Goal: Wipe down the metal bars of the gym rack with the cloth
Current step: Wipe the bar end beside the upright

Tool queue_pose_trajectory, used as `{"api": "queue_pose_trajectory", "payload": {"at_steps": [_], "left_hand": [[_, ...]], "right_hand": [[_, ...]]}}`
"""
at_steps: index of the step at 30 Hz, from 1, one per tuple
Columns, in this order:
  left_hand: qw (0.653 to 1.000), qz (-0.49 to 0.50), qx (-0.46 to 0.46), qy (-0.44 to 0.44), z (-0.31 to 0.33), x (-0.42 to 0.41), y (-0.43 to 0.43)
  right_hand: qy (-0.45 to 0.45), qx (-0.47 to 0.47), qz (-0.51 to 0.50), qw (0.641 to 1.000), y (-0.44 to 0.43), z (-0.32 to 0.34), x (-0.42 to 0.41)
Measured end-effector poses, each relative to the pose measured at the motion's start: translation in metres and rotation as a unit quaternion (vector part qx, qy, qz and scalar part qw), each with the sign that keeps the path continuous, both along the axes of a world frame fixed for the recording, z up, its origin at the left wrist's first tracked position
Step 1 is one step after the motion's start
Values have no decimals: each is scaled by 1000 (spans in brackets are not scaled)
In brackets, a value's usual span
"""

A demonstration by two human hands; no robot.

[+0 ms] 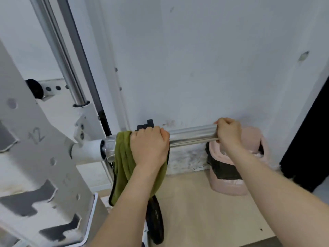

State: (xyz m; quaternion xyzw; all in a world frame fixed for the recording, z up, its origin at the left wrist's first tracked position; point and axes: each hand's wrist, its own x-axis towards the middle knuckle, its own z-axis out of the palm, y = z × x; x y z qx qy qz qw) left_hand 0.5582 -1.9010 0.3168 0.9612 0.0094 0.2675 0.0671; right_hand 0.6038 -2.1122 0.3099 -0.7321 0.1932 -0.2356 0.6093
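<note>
At frame centre, the left grip [149,147] clamps the green cloth [122,157] over the chrome bar [190,137]; the right grip [228,132], further right, seems clenched round the bar's end.

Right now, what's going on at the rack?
A person is wiping the rack's chrome bar. The left hand holds a green cloth wrapped over the bar near its collar, by the white upright. The right hand grips the bar's free end, apparently steadying it. The stretch between the hands is bare. A pink bin stands by the wall.
</note>
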Motion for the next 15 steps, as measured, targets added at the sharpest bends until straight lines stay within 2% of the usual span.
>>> {"api": "queue_pose_trajectory", "payload": {"at_steps": [6, 9, 12, 15], "left_hand": [[991, -122, 56, 12, 5, 18, -90], [983, -163, 85, 13, 4, 12, -79], [987, -138, 70, 51, 6, -1, -24], [987, -103, 82, 90, 10, -19, 31]], "right_hand": [[5, -2, 14, 1000, -4, -5, 5], [8, -19, 12, 1000, -4, -6, 3], [19, -91, 28, 995, -8, -4, 5], [71, -240, 47, 967, -14, 4, 4]]}}
